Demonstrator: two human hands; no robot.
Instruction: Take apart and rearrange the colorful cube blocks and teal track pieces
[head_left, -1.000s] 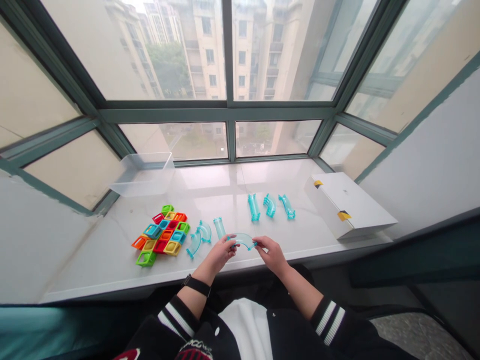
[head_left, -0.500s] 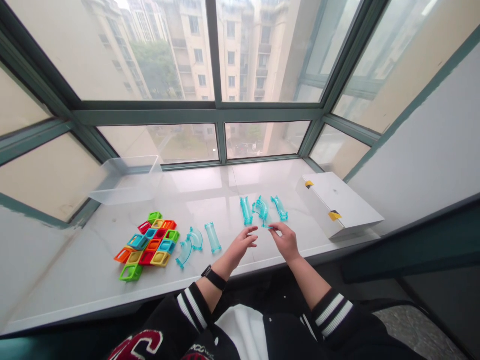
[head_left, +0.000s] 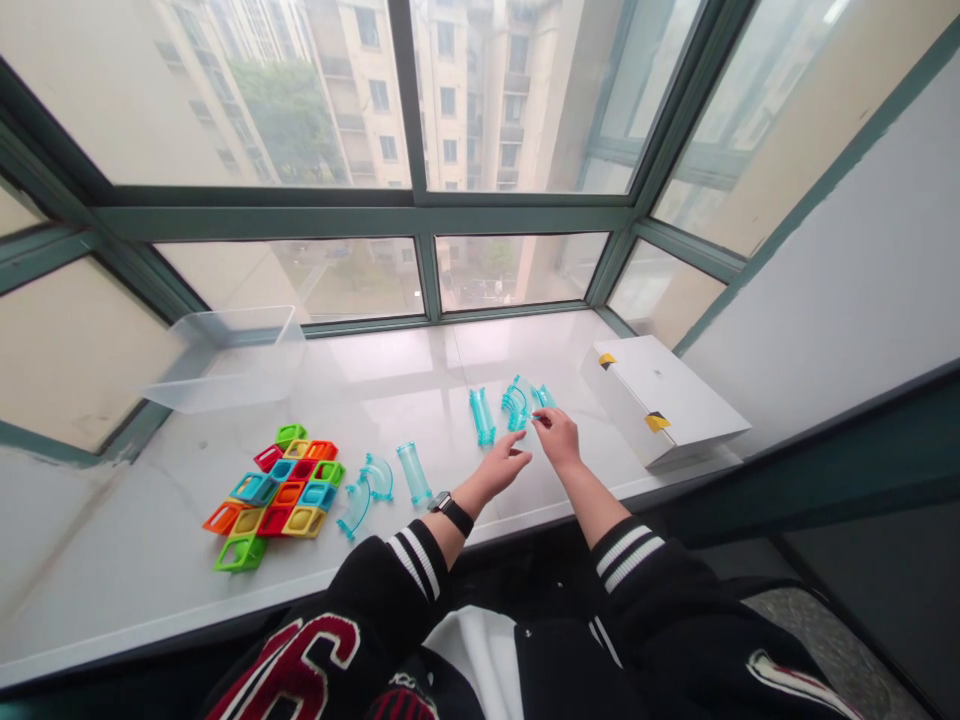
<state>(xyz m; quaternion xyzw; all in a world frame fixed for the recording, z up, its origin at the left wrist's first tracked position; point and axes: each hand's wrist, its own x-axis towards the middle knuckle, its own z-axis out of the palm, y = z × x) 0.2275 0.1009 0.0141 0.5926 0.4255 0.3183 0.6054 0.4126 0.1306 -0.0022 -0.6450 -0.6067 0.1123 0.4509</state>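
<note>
Windows back the sill; curved blue tracks look stacked beside the pinched right hand, its hold unclear. Left hand: empty, fingers spread. Three loose tracks leftward seem ungrouped.

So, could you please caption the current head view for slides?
Left hand and right hand near translucent turquoise plastic pieces on a white sill, multicoloured square plastic frames farther left.

Turquoise pieces, white-striped black cuffs
</note>
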